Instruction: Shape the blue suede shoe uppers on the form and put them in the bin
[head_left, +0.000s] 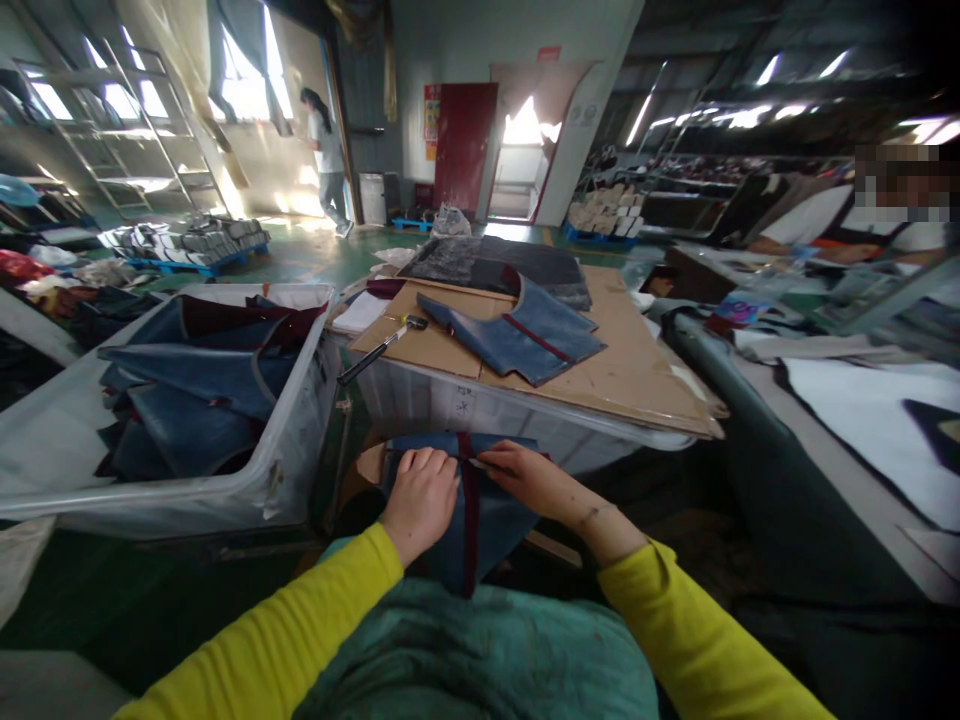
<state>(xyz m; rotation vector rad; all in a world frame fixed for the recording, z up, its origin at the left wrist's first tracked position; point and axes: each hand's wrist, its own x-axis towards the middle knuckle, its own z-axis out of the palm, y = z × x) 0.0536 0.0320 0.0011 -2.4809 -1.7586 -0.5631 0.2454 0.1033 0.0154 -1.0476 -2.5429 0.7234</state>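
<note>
A blue leather-like piece (499, 510) with a dark red strip (470, 520) down its middle lies in front of my lap. My left hand (424, 495) is closed over its upper left part, fingers bent and pressed together beside the strip. Just right of the strip, my right hand (525, 478) pinches at the same piece. Something small and pale shows at its fingertips, too small to name. A similar blue piece with a red strip (517, 330) rests on the cardboard (622, 350) ahead. Near that cardboard's left edge lies a hammer (382, 348) with a dark handle.
To the left stands a white plastic bin (292, 440) holding several blue pieces (202, 400). The cardboard covers another pale bin (420, 400). A worktable (847, 440) with sheet material runs along the right, with a person (840, 225) behind it. Another person (326, 155) is at the far left.
</note>
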